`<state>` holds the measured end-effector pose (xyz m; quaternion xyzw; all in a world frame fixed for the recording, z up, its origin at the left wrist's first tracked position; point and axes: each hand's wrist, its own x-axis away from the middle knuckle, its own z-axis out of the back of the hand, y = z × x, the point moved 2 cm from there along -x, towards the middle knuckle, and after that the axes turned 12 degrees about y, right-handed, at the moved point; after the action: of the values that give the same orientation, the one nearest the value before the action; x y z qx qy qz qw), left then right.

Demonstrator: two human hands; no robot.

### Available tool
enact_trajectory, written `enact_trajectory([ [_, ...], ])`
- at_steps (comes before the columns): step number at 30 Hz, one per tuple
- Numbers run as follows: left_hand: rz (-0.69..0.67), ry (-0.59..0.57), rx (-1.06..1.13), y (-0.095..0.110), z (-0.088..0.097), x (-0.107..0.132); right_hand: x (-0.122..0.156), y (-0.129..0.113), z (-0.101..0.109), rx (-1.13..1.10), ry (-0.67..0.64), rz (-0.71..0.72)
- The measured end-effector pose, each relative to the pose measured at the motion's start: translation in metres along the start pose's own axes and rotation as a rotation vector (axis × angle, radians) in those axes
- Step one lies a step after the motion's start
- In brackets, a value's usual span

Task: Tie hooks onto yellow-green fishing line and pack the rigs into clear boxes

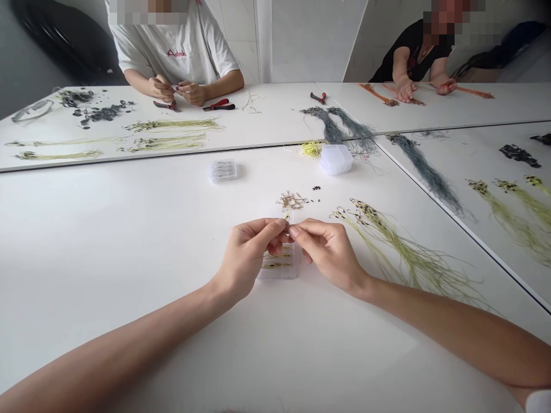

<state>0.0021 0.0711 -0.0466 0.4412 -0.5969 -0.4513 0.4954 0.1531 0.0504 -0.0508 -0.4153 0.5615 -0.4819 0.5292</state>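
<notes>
My left hand [252, 246] and my right hand [327, 249] meet fingertip to fingertip, both closed in a pinch. A short yellow-green fishing line [287, 215] with a small dark ring sticks up between them; its lower part is hidden by my fingers. Below my hands lies a clear plastic box [278, 274] with yellow-green rigs laid in rows, partly covered by my fingers. Just beyond my fingertips is a pile of bronze-coloured metal hooks or swivels [293, 201]. Bundles of fishing hooks [365, 212] tied to long yellow-green lines spread beside my right hand.
A closed clear box [224, 170], stacked clear lids [336, 159] and tiny black pieces [316, 188] lie farther back. Grey-blue line bundles [430, 172] cross the right side. Two people work opposite, with pliers [219, 105] near one and orange strands [473, 92] near the other.
</notes>
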Motion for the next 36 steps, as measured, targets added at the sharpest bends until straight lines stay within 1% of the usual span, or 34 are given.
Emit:
enact_trajectory([
  [8,-0.013,-0.041,-0.037,0.002,-0.003,0.002,-0.003,0.005,0.000,-0.181,0.022,-0.217],
  [14,-0.015,-0.051,-0.067,0.002,-0.004,0.005,-0.003,0.012,-0.002,-0.300,0.070,-0.342],
  [17,-0.025,-0.062,-0.094,0.002,-0.004,0.006,-0.003,0.013,-0.003,-0.368,0.069,-0.390],
  [21,-0.029,-0.077,-0.091,0.003,-0.004,0.007,-0.003,0.012,-0.003,-0.442,0.059,-0.421],
  [25,-0.028,-0.092,-0.070,0.003,-0.005,0.008,-0.003,0.012,-0.003,-0.465,0.071,-0.434],
  [31,-0.053,-0.061,-0.053,0.002,-0.005,0.010,-0.004,0.012,-0.003,-0.478,0.037,-0.412],
  [36,-0.017,-0.089,-0.008,-0.002,-0.006,0.010,-0.006,0.013,-0.003,-0.512,0.047,-0.452],
])
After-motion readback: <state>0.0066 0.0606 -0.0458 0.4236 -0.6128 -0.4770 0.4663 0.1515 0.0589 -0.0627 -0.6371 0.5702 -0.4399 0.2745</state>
